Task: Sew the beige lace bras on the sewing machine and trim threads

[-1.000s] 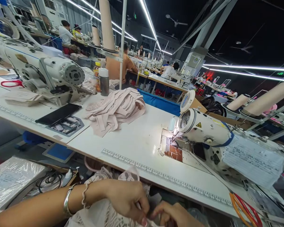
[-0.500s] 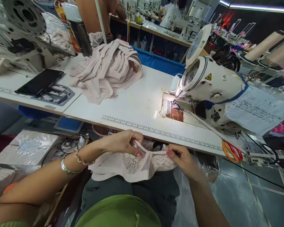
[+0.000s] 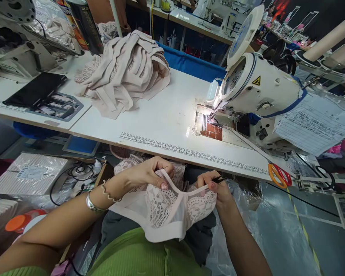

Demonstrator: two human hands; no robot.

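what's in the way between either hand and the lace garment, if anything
Nothing visible: the left hand and right hand both already pinch the upper edge of the lace garment. A thin dark tool pokes out of the right hand, but does not visibly block its grip.

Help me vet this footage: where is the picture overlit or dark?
Head view: bright glare at the stitching end of the white metal sewing machine; head view: small reflection on the glossy white tabletop; head view: upper-right background dark, pale lace garment clear.
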